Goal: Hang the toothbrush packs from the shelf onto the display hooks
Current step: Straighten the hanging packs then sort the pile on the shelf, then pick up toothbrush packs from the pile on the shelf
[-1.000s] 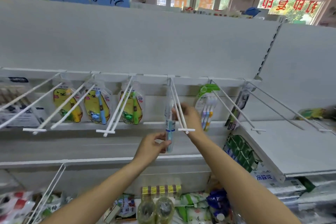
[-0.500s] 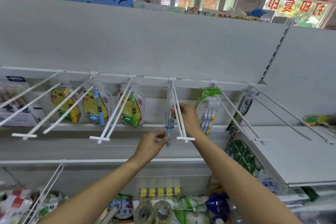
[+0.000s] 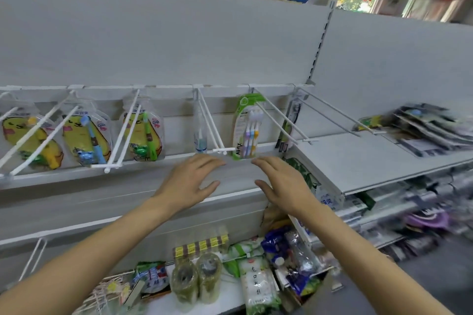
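A clear pack with a blue toothbrush (image 3: pixel 200 135) hangs at the back of the middle display hook (image 3: pixel 212 127). My left hand (image 3: pixel 188 184) and my right hand (image 3: pixel 282 184) hover below that hook, fingers spread, holding nothing. A green multi-brush pack (image 3: pixel 246 126) hangs on the hook to the right, and a dark pack (image 3: pixel 289 123) on the one after. Three yellow duck packs (image 3: pixel 85 139) hang on the left hooks. A blurred pile of toothbrush packs (image 3: pixel 425 128) lies on the grey shelf (image 3: pixel 358 161) at the right.
White double-wire hooks jut forward along the rail (image 3: pixel 153 87); two at the right (image 3: pixel 340 112) carry nothing at their fronts. Below, a lower shelf holds assorted goods: bags, tape rolls (image 3: pixel 195 280), a white packet (image 3: pixel 258 286). More stock fills the shelves at lower right.
Both hands have let go of the blue toothbrush pack, which now hangs at the back of the middle hook. The hands have dropped below the hook and the view has swung right.
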The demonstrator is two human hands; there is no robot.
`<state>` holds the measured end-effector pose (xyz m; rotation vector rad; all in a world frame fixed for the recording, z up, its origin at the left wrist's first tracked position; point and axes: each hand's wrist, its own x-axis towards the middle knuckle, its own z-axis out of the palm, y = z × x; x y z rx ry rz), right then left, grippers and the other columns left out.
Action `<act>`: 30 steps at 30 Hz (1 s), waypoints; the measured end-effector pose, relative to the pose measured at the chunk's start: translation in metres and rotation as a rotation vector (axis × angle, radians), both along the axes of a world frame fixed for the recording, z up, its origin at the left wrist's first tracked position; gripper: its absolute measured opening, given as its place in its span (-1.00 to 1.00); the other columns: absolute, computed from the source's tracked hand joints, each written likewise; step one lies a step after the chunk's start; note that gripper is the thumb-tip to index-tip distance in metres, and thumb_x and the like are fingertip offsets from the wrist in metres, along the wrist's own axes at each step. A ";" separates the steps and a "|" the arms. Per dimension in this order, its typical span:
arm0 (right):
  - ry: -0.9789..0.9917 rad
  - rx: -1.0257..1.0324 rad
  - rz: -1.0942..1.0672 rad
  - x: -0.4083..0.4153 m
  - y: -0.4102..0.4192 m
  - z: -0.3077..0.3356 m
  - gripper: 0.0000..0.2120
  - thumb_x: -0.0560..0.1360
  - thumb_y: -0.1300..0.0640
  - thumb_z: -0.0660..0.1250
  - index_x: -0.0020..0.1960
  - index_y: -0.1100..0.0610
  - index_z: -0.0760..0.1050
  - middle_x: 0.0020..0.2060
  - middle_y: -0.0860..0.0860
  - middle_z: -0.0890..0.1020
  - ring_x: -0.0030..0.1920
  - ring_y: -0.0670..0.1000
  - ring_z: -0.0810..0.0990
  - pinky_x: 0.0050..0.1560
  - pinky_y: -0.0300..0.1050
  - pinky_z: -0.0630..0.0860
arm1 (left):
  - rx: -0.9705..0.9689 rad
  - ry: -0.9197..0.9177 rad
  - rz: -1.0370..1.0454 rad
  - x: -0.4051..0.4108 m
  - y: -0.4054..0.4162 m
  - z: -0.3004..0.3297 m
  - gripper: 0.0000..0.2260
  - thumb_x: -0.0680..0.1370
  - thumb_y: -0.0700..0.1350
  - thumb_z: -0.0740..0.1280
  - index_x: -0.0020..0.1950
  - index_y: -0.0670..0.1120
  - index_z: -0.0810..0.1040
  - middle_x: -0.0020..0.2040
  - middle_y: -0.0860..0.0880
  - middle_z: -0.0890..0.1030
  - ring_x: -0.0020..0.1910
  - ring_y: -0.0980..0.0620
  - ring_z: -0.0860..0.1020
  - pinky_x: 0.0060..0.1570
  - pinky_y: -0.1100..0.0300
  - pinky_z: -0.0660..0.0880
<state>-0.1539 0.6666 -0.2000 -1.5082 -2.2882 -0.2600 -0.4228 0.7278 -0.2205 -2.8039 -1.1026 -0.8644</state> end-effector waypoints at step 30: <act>0.004 -0.045 -0.177 0.483 -0.104 0.002 -0.45 0.57 -0.11 0.32 0.48 0.08 0.34 0.39 -0.02 0.47 0.39 0.02 0.42 0.35 -0.08 0.41 | 0.044 -0.023 -0.107 0.484 -0.047 0.008 -0.57 0.58 0.23 0.27 0.41 0.14 0.42 0.37 0.17 0.48 0.34 0.15 0.43 0.25 0.18 0.48</act>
